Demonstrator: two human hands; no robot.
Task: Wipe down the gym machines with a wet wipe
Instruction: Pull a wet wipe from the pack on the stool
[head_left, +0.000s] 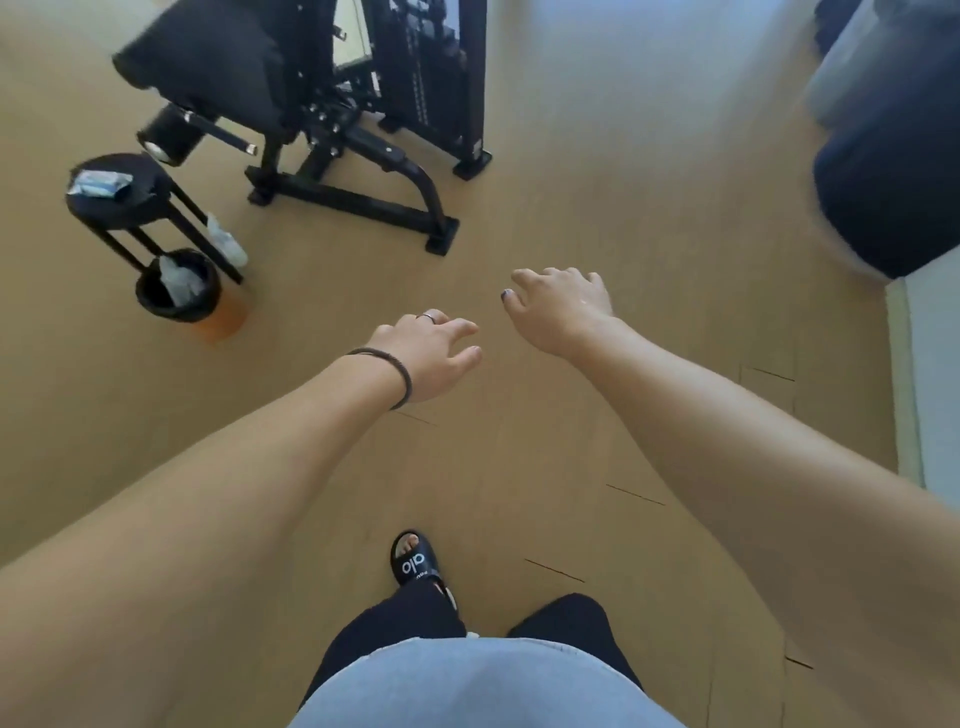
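Observation:
A black gym machine (332, 119) with a padded seat, a roller pad and a weight stack stands at the upper left on a wooden floor. A pack of wet wipes (98, 183) lies on a small round black stool (137, 205) to the machine's left. My left hand (428, 356) and my right hand (561, 306) hang in mid-air over the bare floor in the middle of the view, fingers loose and spread, holding nothing. Both hands are well short of the machine and the wipes.
A black bin (179, 286) with crumpled wipes inside sits under the stool, and a white bottle (228, 241) lies next to it. A dark blue padded thing (893, 156) fills the upper right. My sandalled foot (415, 564) is on the floor below.

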